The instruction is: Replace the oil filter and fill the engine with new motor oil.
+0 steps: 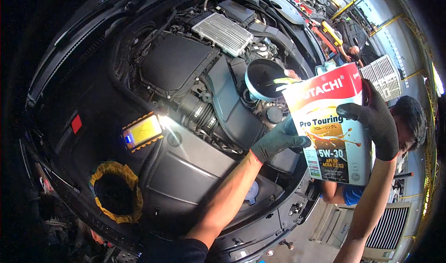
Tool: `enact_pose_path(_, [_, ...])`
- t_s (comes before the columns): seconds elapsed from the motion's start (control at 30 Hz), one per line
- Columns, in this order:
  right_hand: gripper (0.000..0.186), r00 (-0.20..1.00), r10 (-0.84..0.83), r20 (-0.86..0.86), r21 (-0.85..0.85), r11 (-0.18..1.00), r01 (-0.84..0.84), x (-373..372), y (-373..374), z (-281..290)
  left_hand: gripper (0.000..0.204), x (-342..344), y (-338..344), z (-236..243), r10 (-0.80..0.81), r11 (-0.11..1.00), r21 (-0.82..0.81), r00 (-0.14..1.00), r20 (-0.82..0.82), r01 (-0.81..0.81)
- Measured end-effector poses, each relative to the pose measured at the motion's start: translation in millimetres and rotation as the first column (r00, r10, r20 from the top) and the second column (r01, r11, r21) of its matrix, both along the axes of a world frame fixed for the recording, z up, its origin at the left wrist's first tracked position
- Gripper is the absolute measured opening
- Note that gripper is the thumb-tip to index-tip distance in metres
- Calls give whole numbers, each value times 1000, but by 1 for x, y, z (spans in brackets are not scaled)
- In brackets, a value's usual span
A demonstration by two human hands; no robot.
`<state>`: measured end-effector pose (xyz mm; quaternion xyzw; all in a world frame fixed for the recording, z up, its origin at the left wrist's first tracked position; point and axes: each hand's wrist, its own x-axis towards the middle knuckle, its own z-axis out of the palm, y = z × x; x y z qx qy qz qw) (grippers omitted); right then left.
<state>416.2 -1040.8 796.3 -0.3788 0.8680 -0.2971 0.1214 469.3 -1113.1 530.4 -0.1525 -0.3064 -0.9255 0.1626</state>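
An oil can (pixel 320 123), rectangular and white with a red top band, hangs tilted toward the left over the engine bay's right side. My left hand (pixel 278 143), in a dark glove, is closed on its lower left edge, the thumb on the front. Around the can's upper right side my gloved right hand (pixel 378 123) is wrapped. A funnel (pixel 251 88) with a dark inside and pale rim stands upright on the engine, beside the can's upper left corner. Bare fingertips (pixel 291 74) and a yellow-green strip show between them; the can's mouth cannot be made out.
A lit yellow work light (pixel 143 132) lies on the dark covers at left. Near it is a yellow-rimmed round opening (pixel 100 173). A blue cap (pixel 252 193) sits near the front edge. One person (pixel 409 121) is close behind the can; another (pixel 351 53) is farther back.
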Motion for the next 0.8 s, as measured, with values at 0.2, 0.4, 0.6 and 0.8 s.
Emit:
enact_pose_path(0.2, [56, 1000, -6, 13, 24, 1000, 6, 2, -1, 0, 78, -2, -2, -7, -57, 997, -52, 998, 31, 59])
enact_pose_path(0.4, [56, 999, 11, 45, 5, 1000, -11, -1, -2, 1, 81, -2, 0, -5, -40, 999, -25, 999, 22, 41])
enact_pose_path(0.6, [57, 999, 1, 37, 28, 1000, -2, -2, -4, 6, 83, -2, -2, -3, -65, 995, -67, 997, 35, 67])
enact_pose_path(0.8, [56, 996, 24, 88, 35, 999, -27, -11, -2, 3, 81, -1, -1, -4, -74, 996, -49, 996, 56, 77])
